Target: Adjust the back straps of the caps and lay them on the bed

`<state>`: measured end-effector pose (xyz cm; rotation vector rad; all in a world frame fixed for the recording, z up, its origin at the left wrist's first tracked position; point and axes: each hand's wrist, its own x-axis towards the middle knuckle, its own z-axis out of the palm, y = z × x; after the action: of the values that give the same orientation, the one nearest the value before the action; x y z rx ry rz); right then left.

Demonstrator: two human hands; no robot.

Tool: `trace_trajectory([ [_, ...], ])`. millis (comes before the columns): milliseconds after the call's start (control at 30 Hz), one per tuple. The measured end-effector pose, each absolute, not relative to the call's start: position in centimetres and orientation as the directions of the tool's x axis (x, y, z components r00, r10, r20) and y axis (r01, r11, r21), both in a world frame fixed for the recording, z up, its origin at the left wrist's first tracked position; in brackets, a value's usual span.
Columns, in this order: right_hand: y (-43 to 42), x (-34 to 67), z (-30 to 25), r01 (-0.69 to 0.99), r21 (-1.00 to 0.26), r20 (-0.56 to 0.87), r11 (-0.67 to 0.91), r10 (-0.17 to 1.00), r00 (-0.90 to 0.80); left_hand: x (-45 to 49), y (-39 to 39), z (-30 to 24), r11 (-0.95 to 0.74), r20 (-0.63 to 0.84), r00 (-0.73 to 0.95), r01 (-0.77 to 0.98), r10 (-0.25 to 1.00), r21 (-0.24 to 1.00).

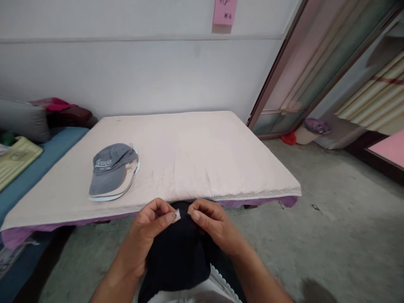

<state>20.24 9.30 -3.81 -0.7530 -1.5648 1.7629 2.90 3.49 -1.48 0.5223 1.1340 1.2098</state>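
Note:
Over my lap is a dark navy cap, its far edge between my two hands. My left hand is closed, thumb and forefinger pinching a small white tag at that edge. Just to the right, my right hand is closed too, its fingertips pinched at the cap's far edge; exactly what lies between them is hidden. Beyond my left hand, a grey cap with white lettering rests on top of beige and light-coloured caps on the bed.
A bed with a pale cover spans the space ahead of me, purple cloth hanging below its edge. At left are a grey pillow and a green folded mat. Concrete floor lies right, near a bin.

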Motion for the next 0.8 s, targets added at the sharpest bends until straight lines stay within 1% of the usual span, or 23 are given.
trace_trajectory([
  [67, 9.7, 21.0, -4.0, -0.081, -0.996, 0.027, -0.036, 0.747, -0.664, 2.5, 3.8, -1.4, 0.278, -0.409, -0.123, -0.557, 0.904, 0.782],
  [133, 10.0, 21.7, -4.5, -0.063, -0.997, 0.01, -0.046, 0.73, -0.683, 2.1, 3.9, -1.4, 0.245, -0.432, -0.194, -0.594, 0.881, 0.766],
  [200, 10.2, 22.1, -5.0, -0.099, -0.989, -0.021, -0.109, 0.77, -0.637, 1.7, 3.9, -1.3, 0.255, -0.457, -0.217, -0.594, 0.862, 0.763],
  [233, 10.3, 22.3, -5.2, -0.148, -0.978, -0.032, -0.147, 0.806, -0.591, 1.6, 3.8, -1.4, 0.278, -0.472, -0.206, -0.585, 0.857, 0.762],
  [333, 10.8, 22.6, -5.0, -0.338, -0.906, -0.091, -0.256, 0.896, -0.435, 1.4, 3.3, -1.8, 0.38, -0.501, -0.103, -0.528, 0.859, 0.76],
  [400, 11.4, 22.8, -4.5, -0.435, -0.85, -0.136, -0.296, 0.922, -0.362, 1.5, 3.0, -2.3, 0.46, -0.512, 0.029, -0.486, 0.858, 0.743],
  [467, 12.0, 22.9, -4.0, -0.494, -0.813, -0.151, -0.309, 0.93, -0.334, 1.9, 2.8, -2.5, 0.513, -0.527, 0.121, -0.486, 0.841, 0.708],
  [500, 12.3, 23.0, -4.0, -0.512, -0.801, -0.143, -0.311, 0.929, -0.34, 2.1, 2.9, -2.5, 0.509, -0.535, 0.113, -0.517, 0.837, 0.688],
  [567, 12.6, 23.1, -4.4, -0.53, -0.789, -0.108, -0.311, 0.919, -0.378, 2.3, 3.3, -2.2, 0.431, -0.555, 0.001, -0.632, 0.832, 0.645],
  [633, 12.4, 23.2, -5.6, -0.53, -0.785, -0.074, -0.32, 0.898, -0.433, 2.2, 4.0, -1.7, 0.349, -0.607, -0.091, -0.746, 0.79, 0.567],
  [667, 12.2, 23.2, -6.5, -0.525, -0.781, -0.065, -0.337, 0.881, -0.468, 1.9, 4.5, -1.5, 0.329, -0.636, -0.095, -0.792, 0.766, 0.514],
  [733, 11.3, 23.3, -8.6, -0.527, -0.752, -0.068, -0.397, 0.841, -0.536, 1.2, 5.3, -1.8, 0.331, -0.67, -0.044, -0.844, 0.741, 0.421],
  [800, 10.3, 23.6, -10.9, -0.537, -0.705, -0.075, -0.462, 0.802, -0.592, 0.3, 6.0, -2.6, 0.345, -0.654, -0.003, -0.848, 0.756, 0.403],
])
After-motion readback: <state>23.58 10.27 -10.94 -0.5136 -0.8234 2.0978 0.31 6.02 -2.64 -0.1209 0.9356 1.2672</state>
